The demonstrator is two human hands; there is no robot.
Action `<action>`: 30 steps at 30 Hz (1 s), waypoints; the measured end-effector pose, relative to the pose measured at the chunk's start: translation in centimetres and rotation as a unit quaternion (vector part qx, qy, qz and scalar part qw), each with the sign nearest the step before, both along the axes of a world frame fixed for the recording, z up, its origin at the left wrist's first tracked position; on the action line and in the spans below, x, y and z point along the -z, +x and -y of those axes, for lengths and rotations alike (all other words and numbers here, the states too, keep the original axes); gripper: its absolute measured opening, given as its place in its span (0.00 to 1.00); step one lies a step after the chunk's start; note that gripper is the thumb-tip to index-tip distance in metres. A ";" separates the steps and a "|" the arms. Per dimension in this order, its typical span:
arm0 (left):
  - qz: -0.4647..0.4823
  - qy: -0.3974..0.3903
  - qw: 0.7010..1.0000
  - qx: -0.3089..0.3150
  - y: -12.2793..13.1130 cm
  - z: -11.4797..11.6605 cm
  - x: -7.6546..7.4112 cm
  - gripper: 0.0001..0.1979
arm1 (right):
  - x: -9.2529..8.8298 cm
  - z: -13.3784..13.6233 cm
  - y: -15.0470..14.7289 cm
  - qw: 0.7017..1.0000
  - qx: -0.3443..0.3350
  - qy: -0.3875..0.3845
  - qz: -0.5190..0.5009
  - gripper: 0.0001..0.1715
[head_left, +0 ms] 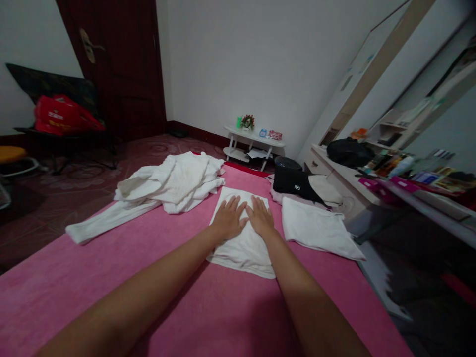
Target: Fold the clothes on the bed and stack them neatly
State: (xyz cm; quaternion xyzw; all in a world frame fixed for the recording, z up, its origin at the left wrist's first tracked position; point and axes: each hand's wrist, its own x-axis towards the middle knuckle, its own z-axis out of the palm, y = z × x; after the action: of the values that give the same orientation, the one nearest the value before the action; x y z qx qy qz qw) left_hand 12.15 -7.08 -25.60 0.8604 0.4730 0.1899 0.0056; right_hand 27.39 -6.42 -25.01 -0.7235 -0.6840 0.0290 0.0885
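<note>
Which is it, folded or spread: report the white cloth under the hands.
Folded, apparently: the white cloth forms a compact, roughly straight-edged rectangle.

White cloth (241, 255), pink bedspread (211, 312)

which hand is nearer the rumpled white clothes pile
Left. The left hand lies on the folded white garment, right of the rumpled white clothes pile; the right hand lies there too, farther right.
</note>
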 end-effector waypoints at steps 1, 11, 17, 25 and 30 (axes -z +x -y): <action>-0.002 0.009 1.000 0.010 -0.5 1.0 0.2 0.30 | 0.2 1.0 -0.1 1.000 -0.004 0.013 0.013 0.36; -0.048 -0.043 0.991 0.115 -5.2 8.7 -0.6 0.31 | 0.4 9.7 -0.9 0.993 -0.075 0.057 0.075 0.37; -0.035 -0.084 0.972 0.216 -7.6 12.6 -0.9 0.36 | -0.5 14.5 -1.1 0.985 -0.156 0.051 0.051 0.29; 0.014 -0.154 0.947 0.281 -9.8 15.2 -3.7 0.26 | -0.1 19.0 -1.0 0.971 -0.224 0.066 -0.043 0.25; 0.094 -0.128 0.985 0.063 -10.5 10.9 -5.4 0.14 | -1.9 16.8 1.7 0.964 -0.148 0.172 -0.137 0.18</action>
State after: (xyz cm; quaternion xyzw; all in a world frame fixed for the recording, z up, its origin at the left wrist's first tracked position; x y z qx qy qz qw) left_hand 1.63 -18.01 -20.22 0.8591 0.4356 0.2070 0.1715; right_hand 29.10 -23.17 -23.06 -0.5772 -0.7593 0.0227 0.2997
